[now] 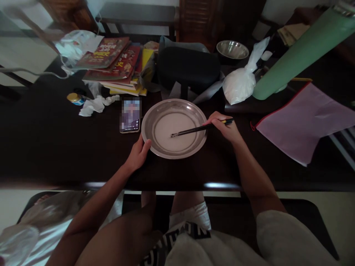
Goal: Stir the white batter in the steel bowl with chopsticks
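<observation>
While the left hand (138,153) grips the near rim of the steel plate (149,122) on the desk (55,147), the right hand (224,127) pinches dark chopsticks (191,130), tips in pale liquid. Stirring seems underway; steadying the plate matters next. Beyond lie a phone (130,115) and books (116,59).

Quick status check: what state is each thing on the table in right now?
Metal plate: holds pale liquid, left hand grips rim.
Chopsticks: in right hand, tips in the liquid.
Phone: screen lit, flat.
White bag: tied shut.
Steel bowl: upright.
Books: stacked, closed.
</observation>
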Available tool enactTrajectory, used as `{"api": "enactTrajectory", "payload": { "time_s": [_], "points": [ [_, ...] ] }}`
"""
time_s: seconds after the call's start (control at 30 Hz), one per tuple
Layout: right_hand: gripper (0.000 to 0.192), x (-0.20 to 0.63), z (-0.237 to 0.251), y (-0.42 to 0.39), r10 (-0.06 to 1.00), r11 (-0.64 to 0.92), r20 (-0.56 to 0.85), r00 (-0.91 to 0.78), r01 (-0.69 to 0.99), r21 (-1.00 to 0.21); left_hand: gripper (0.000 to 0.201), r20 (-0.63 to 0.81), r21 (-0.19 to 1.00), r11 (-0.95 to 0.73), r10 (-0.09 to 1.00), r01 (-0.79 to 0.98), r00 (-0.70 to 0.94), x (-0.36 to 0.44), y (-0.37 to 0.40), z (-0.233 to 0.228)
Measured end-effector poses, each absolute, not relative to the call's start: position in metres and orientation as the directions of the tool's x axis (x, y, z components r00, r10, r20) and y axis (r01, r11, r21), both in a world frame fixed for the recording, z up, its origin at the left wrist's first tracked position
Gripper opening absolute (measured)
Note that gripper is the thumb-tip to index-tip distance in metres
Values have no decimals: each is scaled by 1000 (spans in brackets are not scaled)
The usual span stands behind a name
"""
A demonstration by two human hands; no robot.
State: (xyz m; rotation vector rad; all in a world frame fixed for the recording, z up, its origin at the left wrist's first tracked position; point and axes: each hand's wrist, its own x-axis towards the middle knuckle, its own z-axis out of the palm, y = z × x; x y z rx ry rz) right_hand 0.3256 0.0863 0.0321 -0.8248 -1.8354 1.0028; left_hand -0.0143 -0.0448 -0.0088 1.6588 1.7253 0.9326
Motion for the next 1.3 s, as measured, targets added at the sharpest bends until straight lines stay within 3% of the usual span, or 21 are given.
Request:
{"api": "enactTrajectory", "payload": {
  "time_s": [0.17,0.33,0.5,0.67,0.83,1.03,1.2,1.3],
  "points": [
    [42,327,32,86,886,424,388,-254,106,-899,92,78,796,-23,995,604,-64,-15,-45,-10],
    [39,324,31,85,828,458,372,-420,123,-880,93,67,800,-11,995,599,-71,-15,-45,-10],
    [37,328,31,87,871,451,410,-271,110,-886,96,69,812,-11,995,583,-77,-14,-45,-9],
    [38,326,32,87,827,470,395,-400,106,-876,95,69,814,-11,995,581,-78,-14,-45,-9],
    [40,328,32,87,863,465,414,-289,134,-875,95,77,808,-22,995,589,-69,-15,-45,-11],
    [39,327,30,88,818,496,407,-407,138,-857,96,75,810,-10,993,586,-86,-16,-44,-14],
    [40,328,32,87,865,468,429,-260,108,-877,93,95,799,-37,993,600,-66,-17,-45,-14],
    [40,327,32,86,848,456,405,-343,79,-887,93,97,793,-40,993,608,-61,-16,-45,-13]
  ]
}}
